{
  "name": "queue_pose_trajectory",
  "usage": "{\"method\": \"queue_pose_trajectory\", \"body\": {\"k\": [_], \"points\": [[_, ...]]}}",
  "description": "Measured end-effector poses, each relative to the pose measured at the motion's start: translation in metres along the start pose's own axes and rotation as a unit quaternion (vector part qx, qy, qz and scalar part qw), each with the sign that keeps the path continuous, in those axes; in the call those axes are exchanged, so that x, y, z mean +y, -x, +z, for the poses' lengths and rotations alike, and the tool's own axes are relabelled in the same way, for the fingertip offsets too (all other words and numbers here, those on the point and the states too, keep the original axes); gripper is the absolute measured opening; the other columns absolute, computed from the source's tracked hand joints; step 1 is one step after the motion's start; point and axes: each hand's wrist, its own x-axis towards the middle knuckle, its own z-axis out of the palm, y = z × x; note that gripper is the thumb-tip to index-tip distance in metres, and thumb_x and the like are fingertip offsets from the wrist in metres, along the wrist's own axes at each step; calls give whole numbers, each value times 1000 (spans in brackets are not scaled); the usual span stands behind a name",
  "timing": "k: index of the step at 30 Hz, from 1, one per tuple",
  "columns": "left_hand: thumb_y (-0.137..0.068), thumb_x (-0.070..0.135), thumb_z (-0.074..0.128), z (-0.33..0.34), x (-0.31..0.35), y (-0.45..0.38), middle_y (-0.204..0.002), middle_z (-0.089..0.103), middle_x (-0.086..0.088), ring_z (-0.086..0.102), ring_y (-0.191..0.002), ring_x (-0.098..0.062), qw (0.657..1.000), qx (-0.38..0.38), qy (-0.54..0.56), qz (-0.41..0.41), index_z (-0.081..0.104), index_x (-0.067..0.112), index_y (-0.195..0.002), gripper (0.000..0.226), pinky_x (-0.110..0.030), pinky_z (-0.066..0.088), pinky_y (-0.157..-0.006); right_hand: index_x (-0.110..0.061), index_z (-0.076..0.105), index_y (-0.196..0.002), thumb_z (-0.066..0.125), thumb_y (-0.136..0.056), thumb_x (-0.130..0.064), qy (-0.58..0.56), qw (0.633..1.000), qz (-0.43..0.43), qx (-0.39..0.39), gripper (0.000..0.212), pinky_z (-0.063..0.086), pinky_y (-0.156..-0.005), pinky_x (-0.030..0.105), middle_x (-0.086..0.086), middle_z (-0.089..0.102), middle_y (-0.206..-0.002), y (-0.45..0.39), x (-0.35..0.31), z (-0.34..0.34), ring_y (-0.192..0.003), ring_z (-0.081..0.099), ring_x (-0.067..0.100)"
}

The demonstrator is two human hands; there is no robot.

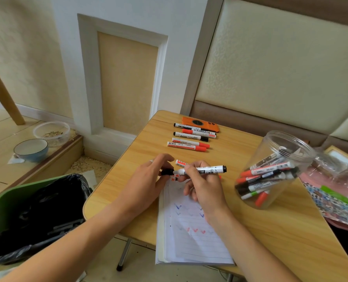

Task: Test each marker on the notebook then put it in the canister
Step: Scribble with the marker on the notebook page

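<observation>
Roughly halfway, it seems: several markers are already stowed in the canister (270, 171) at the surface's right edge. 1 marker (201, 170) is gripped by the right hand (204, 187) over the notebook (191, 231), its cap (167, 172) pinched by the left hand (148, 180); 5 untested markers (189, 137) wait at the far edge.

Cream panelled wall (126, 78), padded bench back (281, 64), tiled floor (4, 131), wooden table (270, 231).

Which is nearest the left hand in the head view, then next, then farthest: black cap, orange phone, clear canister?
1. Black cap, pinched in the left hand.
2. Orange phone, beyond it at the table's far edge.
3. Clear canister, far right.
</observation>
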Motion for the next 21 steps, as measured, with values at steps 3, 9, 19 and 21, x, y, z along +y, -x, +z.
{"method": "queue_pose_trajectory", "body": {"k": [3,9,19,21], "points": [[-94,9,65,0,1,1,-114,67,12,58,-99,1,1000,-18,-4,22,49,27,-129,42,-19,51,-83,-18,64,-89,67,-100,-24,27,999,-10,-28,13,37,-44,21,7,78,-83,0,2,1,-53,55,22],[-94,10,64,0,-1,2,-111,67,10,58,-99,-1,1000,11,-2,12,55,21,-124,34,-24,51,-83,-11,66,-103,64,-98,-45,-33,998,40,23,34,33,-44,22,12,60,-71,2,-7,-4,-45,53,10],[-100,30,58,-8,6,-1,-101,56,7,56,-82,-13,997,2,71,14,64,25,-114,16,-22,44,-69,-9,66,-93,57,-104,-17,-36,999,37,-3,17,38,-44,23,7,63,-72,-2,-3,-6,-52,56,16],[-94,43,65,-10,4,-1,-103,59,11,59,-84,-11,997,-19,79,14,67,29,-116,26,-21,47,-69,-10,67,-90,57,-105,-17,-3,1000,19,-18,19,37,-45,25,5,65,-69,-1,-2,-4,-51,56,18]]}}
